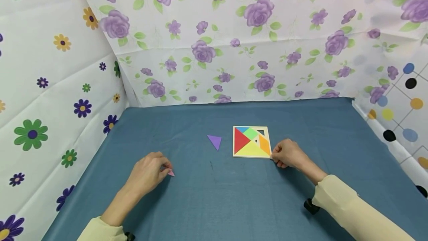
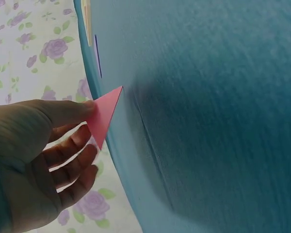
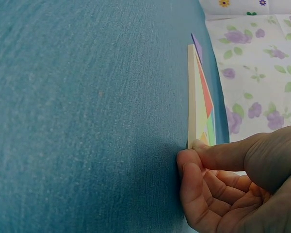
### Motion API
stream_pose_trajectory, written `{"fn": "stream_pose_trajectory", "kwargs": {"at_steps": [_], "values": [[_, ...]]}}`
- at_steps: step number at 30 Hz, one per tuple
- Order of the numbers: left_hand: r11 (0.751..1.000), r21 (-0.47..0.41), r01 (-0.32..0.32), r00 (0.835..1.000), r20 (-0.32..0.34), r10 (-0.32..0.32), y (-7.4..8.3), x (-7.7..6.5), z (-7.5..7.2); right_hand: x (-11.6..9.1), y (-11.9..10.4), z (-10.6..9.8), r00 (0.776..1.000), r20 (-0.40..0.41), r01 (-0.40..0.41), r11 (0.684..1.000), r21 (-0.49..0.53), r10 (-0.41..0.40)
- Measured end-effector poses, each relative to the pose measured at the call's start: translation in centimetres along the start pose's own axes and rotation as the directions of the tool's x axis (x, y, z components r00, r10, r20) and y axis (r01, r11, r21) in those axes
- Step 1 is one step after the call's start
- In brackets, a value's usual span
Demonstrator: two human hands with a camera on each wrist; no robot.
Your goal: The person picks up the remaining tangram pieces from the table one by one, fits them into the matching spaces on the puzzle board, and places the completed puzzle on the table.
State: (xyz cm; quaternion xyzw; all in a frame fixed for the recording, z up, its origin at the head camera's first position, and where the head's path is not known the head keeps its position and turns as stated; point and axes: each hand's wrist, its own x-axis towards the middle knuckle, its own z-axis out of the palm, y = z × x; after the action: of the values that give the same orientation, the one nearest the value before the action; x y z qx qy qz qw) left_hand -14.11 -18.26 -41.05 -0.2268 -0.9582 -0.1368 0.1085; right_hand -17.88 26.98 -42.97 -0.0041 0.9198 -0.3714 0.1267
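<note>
Head view: left hand (image 1: 147,173) grip pinches pink triangle (image 1: 171,173), mostly finger-hidden; right hand (image 1: 288,154) grip pinches puzzle tray (image 1: 266,137) at corner. Purple triangle (image 1: 215,141) between them. Sleeves (image 1: 347,200) cut off.

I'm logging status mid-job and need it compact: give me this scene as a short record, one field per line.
Left hand: pinches a pink triangle, away from the board
Right hand: pinches the near right corner of the board
Pieces in board: red piece, yellow piece, green piece, blue piece, orange piece
Loose piece: purple triangle, left of the board
Surface: blue cloth
</note>
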Motion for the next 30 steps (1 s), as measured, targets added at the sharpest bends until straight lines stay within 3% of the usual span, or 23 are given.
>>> {"fn": "stream_pose_trajectory", "kwargs": {"at_steps": [8,15,21,30], "values": [[0.997,-0.059,0.055,0.993,0.107,-0.048,-0.4,-0.2,-0.7,-0.1,-0.1,0.0,1.0,-0.006,-0.015,1.0,0.0,0.015],[0.983,-0.152,0.101,0.987,0.139,-0.08,0.0,0.3,-1.0,-0.1,-0.2,0.1,1.0,-0.004,-0.031,0.999,-0.006,0.031],[0.954,-0.257,0.156,0.984,0.129,-0.126,1.1,1.2,-1.0,0.0,-0.2,0.1,1.0,-0.003,-0.023,1.0,-0.007,0.023],[0.882,-0.413,0.228,0.974,0.104,-0.203,3.7,2.9,-0.6,-0.2,0.0,0.1,1.0,-0.014,0.004,1.0,0.006,-0.004]]}}
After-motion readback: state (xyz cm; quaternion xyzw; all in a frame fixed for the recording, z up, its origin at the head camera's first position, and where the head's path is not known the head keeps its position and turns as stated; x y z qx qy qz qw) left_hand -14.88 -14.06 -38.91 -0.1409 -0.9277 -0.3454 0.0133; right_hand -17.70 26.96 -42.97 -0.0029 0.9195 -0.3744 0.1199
